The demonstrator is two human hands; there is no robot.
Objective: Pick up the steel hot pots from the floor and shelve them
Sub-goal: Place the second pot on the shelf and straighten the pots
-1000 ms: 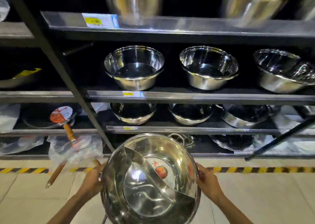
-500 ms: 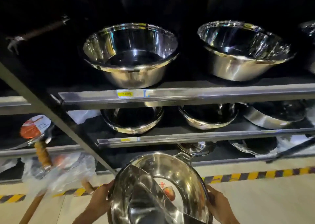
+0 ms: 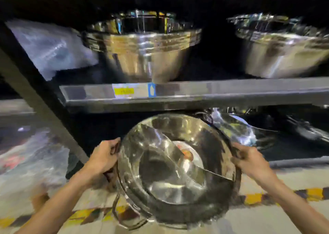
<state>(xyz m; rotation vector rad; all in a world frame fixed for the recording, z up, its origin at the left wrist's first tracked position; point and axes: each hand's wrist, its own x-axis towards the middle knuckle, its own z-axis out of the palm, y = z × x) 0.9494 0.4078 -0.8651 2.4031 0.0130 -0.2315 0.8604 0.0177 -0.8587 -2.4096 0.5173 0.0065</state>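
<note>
I have the divided steel hot pot (image 3: 176, 164) gripped at both rims, left hand (image 3: 103, 158) and right hand (image 3: 251, 160) with fingers clenched on it. It hangs above the floor (image 3: 267, 221), just below the shelf edge (image 3: 213, 91) carrying steel bowls (image 3: 142, 52).

price tag (image 3: 124, 91): text blurred | right bowl (image 3: 284, 47): cut off by edge

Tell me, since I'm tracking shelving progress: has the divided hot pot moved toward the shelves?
Yes. The hot pot, held by both hands, now overlaps the labelled shelf edge it sat well below earlier.
</note>
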